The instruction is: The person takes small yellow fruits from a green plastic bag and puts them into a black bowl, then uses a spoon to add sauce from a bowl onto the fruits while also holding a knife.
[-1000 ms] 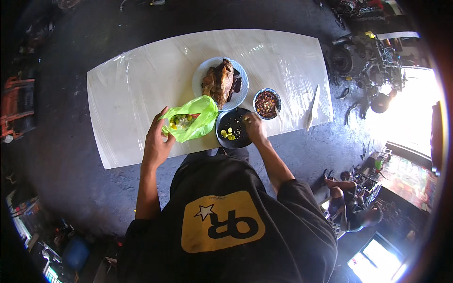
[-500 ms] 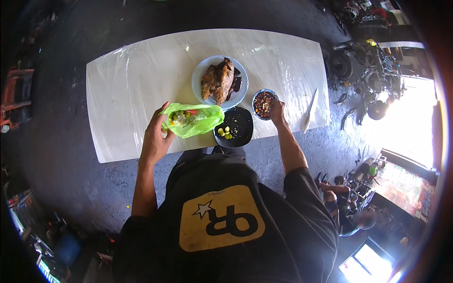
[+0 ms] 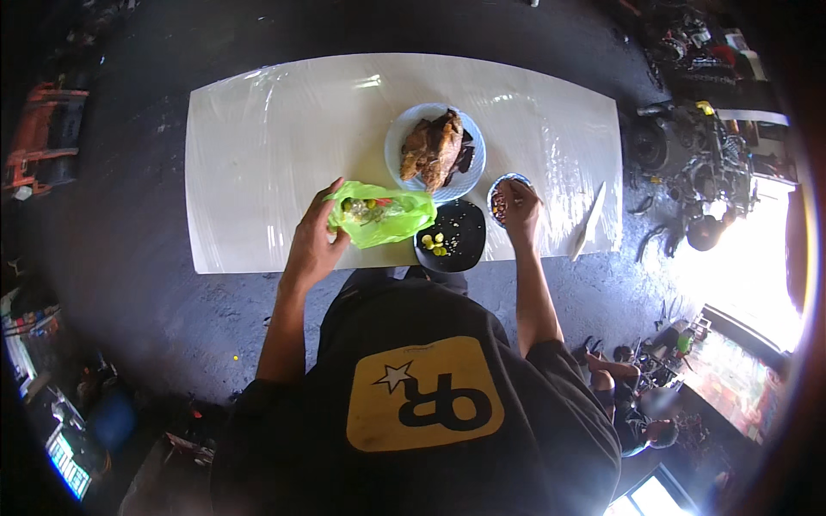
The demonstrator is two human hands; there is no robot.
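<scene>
My left hand [image 3: 318,241] grips the edge of a light green plastic bag [image 3: 400,225], which lies mouth-up with yellow, green and red bits inside. My right hand [image 3: 521,217] is over a small patterned bowl [image 3: 496,182] of dark, chopped mixture. Its fingers are bent together down into the bowl, and what they pinch is hidden. Between the hands stands a black square dish [image 3: 465,243] holding small yellow-green citrus pieces [image 3: 434,244] and pale crumbs. Behind it, a light blue plate [image 3: 469,182] bears browned roasted meat [image 3: 434,148] and dark pieces.
A knife [image 3: 589,221] with a white handle lies near the right end of the plastic-covered white table [image 3: 275,163]. Machine parts [image 3: 688,155] stand on the floor to the right. Another person [image 3: 632,413] sits at the lower right, and an orange frame [image 3: 43,138] stands far left.
My right hand has moved from the bowl's right rim to over its contents, hiding more of them. The left hand keeps hold of the bag. The whole view has shifted slightly.
</scene>
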